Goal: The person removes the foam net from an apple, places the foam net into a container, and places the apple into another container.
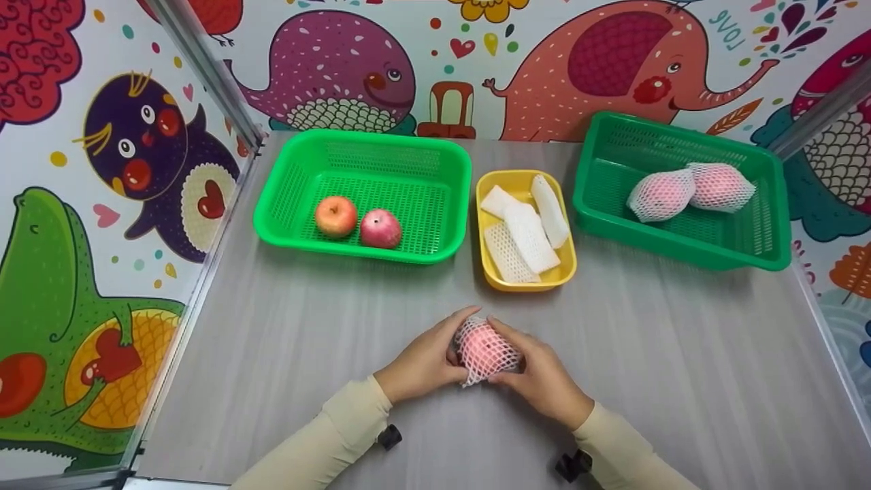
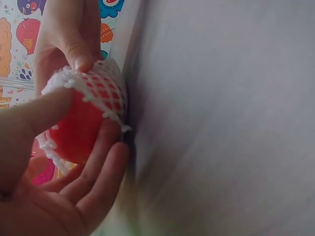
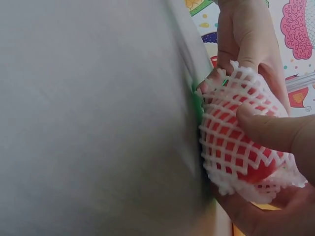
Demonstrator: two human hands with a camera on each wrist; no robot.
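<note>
Between both hands, over the front middle of the table, is a red apple (image 2: 81, 125) in a white foam net sleeve (image 3: 231, 132). My left hand (image 1: 423, 361) grips it from the left, thumb and fingers curled around its side. From the right, my right hand (image 1: 542, 374) holds it, with the thumb pressed on the netting in the right wrist view. The net covers most of the fruit; in the left wrist view a stretch of bare red skin shows past the net's edge.
A light green basket (image 1: 272, 224) holds two bare apples (image 1: 335, 216). The yellow basket (image 1: 497, 282) contains several flat foam nets (image 1: 531, 238). At the right, a dark green basket (image 1: 680, 245) has two netted fruits (image 1: 661, 195). Printed panels wall the grey table (image 1: 272, 354).
</note>
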